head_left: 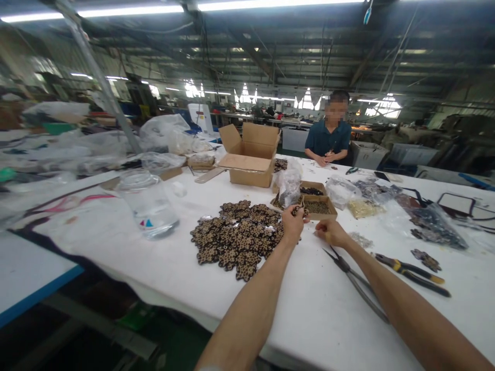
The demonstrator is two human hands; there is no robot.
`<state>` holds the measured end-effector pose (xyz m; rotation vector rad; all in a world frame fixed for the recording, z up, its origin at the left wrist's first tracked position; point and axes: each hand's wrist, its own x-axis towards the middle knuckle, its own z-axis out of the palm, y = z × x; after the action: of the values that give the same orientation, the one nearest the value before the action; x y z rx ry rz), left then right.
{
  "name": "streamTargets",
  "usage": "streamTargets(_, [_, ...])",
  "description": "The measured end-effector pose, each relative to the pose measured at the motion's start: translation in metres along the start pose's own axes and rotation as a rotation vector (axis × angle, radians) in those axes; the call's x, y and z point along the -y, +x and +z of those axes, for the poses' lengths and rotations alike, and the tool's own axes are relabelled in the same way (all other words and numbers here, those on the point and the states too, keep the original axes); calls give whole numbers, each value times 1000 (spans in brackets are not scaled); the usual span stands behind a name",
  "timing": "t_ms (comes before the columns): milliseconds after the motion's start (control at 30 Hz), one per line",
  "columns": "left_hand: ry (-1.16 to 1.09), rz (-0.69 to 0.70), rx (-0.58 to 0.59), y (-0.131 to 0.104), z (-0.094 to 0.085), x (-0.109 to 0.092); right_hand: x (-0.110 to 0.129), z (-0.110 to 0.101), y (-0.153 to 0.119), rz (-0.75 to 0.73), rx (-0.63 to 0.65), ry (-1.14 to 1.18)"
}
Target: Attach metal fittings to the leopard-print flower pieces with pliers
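Observation:
My left hand [294, 222] is closed on a small leopard-print piece [298, 210], just right of a heap of flat leopard-print pieces [240, 234] on the white table. My right hand [330, 232] is beside it, fingers pinched together; whatever they hold is too small to name. Beyond my hands stands a shallow cardboard box of small metal parts [317, 207], with a crumpled clear plastic bag [289, 185] at its left. Open long-nosed pliers [342, 264] lie beneath my right wrist. Yellow-and-black pliers [398, 266] lie to the right of my right forearm.
A clear water jug [149, 206] stands at the left on the white table [154, 268]. Behind the heap is an open cardboard box [251, 178]. Plastic bags of pieces [436, 221] lie at the right. A person [328, 136] is at the table's far side.

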<state>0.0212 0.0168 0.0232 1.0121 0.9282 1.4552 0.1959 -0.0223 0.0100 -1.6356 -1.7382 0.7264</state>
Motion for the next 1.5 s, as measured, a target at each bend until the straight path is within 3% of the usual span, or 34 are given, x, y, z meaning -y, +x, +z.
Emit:
streamTargets(167, [-40,-64,30,-2,-6,3,12,21,8,-32,71,-187])
streamTargets(367, [-113,-165,111,-8,-5,5,12,15,-2,-72,16,-182])
streamTargets(500, [-124,-244,188,-14,-1,10,3,-4,-22,-66,-95,-60])
streamTargets(700, [-5,-257,294,-25,20,30,-19,-31,-53,-58,-288,476])
streamTargets(900, [237,-198,552,-36,38,44,-38,-39,-57,-18,-265,527])
streamTargets(1033, [324,-169,539,-39,45,44,-41,-35,-60,-7,-199,554])
streamTargets(1200, [305,-189,520,-52,40,45,-49,-27,-73,22,-140,578])
streamTargets(1367, [159,-408,654,-59,41,36,-51,-39,-75,7,-182,532])
streamTargets(1500, [213,-349,755,-55,48,20,-42,-57,-72,-44,-228,484])
